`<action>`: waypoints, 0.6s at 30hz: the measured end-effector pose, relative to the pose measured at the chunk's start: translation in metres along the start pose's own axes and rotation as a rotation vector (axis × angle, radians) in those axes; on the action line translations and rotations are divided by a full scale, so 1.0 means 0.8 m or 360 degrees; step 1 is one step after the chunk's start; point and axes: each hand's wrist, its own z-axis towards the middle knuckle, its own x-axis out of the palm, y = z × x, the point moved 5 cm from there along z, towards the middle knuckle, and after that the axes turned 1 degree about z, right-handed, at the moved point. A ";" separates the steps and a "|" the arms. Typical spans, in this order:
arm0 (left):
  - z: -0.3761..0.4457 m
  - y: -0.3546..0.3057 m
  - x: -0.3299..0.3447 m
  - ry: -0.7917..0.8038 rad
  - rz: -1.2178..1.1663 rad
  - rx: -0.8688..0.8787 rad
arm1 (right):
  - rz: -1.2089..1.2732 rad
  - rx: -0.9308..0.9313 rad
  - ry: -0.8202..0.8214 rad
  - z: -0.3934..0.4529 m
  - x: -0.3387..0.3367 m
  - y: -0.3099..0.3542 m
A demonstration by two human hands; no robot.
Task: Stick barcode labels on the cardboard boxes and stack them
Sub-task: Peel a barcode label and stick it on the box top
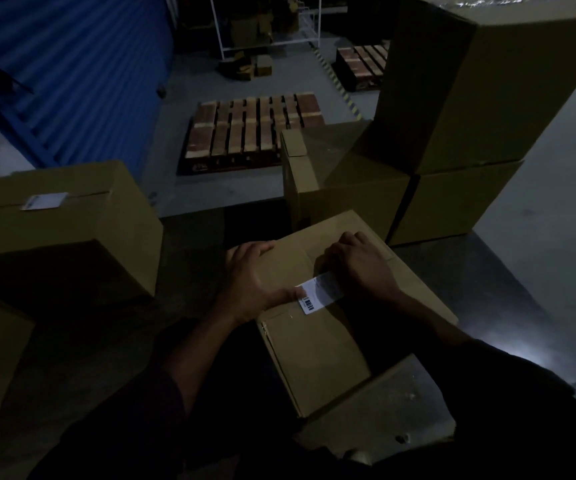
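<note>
A closed cardboard box (317,344) sits in front of me in dim light. A white barcode label (317,293) lies across its top seam. My left hand (252,285) rests on the box's left edge, its thumb pressing the label's left end. My right hand (359,263) lies knuckles up on the right part of the label, fingers bent down onto the box top. Another box (61,223) at the left carries a white label (45,201) on its top. A stack of boxes (453,109) rises at the right.
A box with a raised flap (314,178) stands just behind the one under my hands. A wooden pallet (252,129) lies on the grey floor beyond, a second pallet (361,65) farther back. A blue corrugated wall (72,64) runs along the left. A white rack (262,26) stands at the back.
</note>
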 end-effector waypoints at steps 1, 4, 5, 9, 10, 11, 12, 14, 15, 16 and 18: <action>0.000 0.001 0.000 0.0002 0.0003 -0.0002 | 0.0067 0.0051 0.0011 0.000 0.001 -0.004; -0.001 0.002 0.000 0.0009 -0.0010 0.0015 | 0.0096 0.0017 0.0015 0.003 -0.001 -0.004; -0.001 0.003 0.000 0.0007 -0.0012 0.0019 | 0.0081 -0.0021 0.0020 0.003 -0.003 -0.002; 0.001 0.003 0.001 0.0010 -0.0049 0.0008 | 0.0232 0.0086 0.0203 0.005 0.002 -0.005; 0.002 0.003 0.001 0.0005 -0.0047 0.0022 | 0.0301 0.0109 0.0231 0.004 0.003 -0.004; 0.002 0.003 0.002 -0.0001 -0.0049 0.0027 | 0.0399 0.0151 0.0242 0.003 -0.001 -0.001; 0.002 0.003 0.001 -0.0007 -0.0056 0.0030 | 0.0545 0.0207 0.0239 0.001 -0.007 0.002; 0.001 0.002 0.002 -0.0017 -0.0064 0.0041 | 0.0798 0.0341 0.0264 -0.002 -0.019 0.004; 0.001 0.001 0.002 -0.0023 -0.0061 0.0048 | 0.0847 0.0377 0.0298 -0.005 -0.025 0.007; 0.001 0.000 0.002 -0.0035 -0.0058 0.0060 | 0.0876 0.0388 0.0317 -0.005 -0.027 0.008; 0.001 0.000 0.001 -0.0067 -0.0057 0.0098 | 0.0867 0.0406 0.0354 -0.003 -0.032 0.013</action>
